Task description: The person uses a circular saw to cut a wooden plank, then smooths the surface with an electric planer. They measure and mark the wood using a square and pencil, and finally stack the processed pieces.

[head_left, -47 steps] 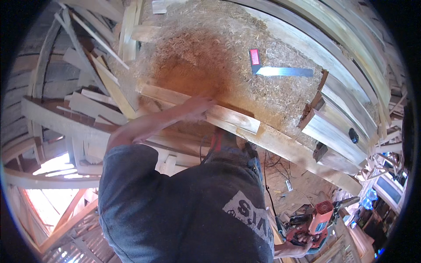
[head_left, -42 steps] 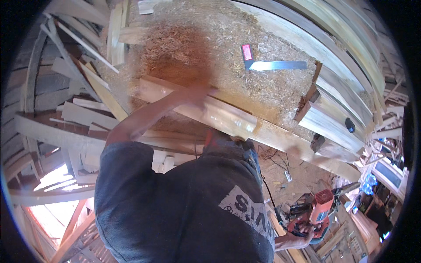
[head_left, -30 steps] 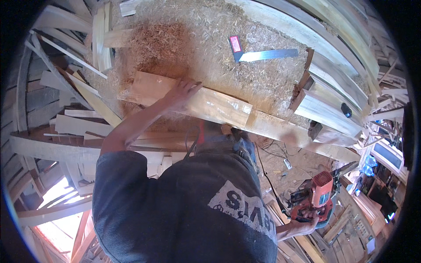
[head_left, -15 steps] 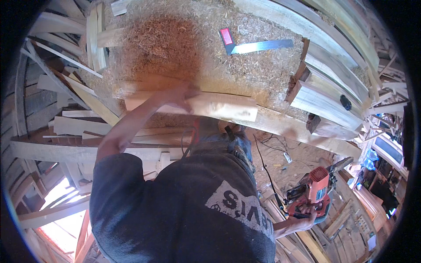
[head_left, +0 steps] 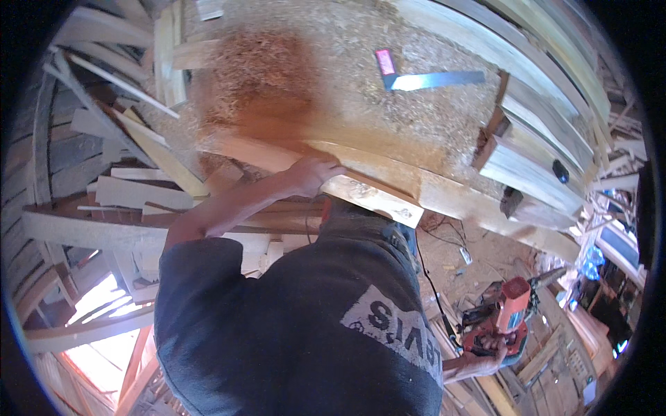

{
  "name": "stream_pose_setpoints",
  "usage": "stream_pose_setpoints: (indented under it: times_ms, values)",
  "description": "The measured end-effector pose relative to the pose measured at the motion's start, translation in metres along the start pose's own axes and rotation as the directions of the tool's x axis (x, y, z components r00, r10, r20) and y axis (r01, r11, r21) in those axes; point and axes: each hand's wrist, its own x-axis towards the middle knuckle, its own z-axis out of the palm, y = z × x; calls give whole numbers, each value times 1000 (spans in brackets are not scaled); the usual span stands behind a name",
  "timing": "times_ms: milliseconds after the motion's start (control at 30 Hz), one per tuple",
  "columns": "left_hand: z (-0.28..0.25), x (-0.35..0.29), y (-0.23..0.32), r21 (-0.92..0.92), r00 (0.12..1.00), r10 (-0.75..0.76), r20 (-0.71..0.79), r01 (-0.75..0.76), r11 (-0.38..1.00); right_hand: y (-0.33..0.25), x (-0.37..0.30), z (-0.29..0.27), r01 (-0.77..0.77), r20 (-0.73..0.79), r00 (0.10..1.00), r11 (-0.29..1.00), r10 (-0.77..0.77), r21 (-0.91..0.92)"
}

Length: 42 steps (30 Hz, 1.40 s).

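Note:
My left hand is closed over the top edge of a pale wooden board, fingers wrapped on its far side. The board lies at a slant against a long timber beam, its right end jutting toward my body. Down at my right side, my right hand grips the rear handle of a red corded chainsaw. The saw hangs away from the wood, its bar pointing up to the right. The fingers on the handle show only in part.
A try square lies on sawdust and shavings beyond the beam. Thick timbers are stacked at the right, with a small black object on them. Offcuts pile up at the left. A black cable runs to the saw.
The board has turned, its right end swinging nearer to me, with my left hand now gripping it more firmly near the middle. The view has shifted slightly. The chainsaw stays at my right side.

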Motion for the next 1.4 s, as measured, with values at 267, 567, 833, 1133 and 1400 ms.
stream_pose_setpoints:
  times_ms: [267, 567, 833, 1133, 1400]
  values:
    - [-38, -45, -62, -10, 979, -187, 78, 188, 982, -17, 1, -4, 44, 2, 999, 999, -44, 10]
    - [-7, 44, 48, 173, 936, -63, -347, 130, 976, -70, 54, -5, 148, 272, 945, 978, -184, 147]
    - [87, 180, 203, -317, 844, 110, -525, -314, 895, -80, 109, 57, 118, 709, 647, 955, -281, 271]
    - [198, 53, 186, -731, 399, -917, 32, 634, 250, -44, 118, 161, -89, 988, -134, 992, 73, -85]
    - [125, -65, 212, -859, -163, -960, -228, 498, 119, 37, 69, 189, 395, 834, -526, 916, 168, 64]
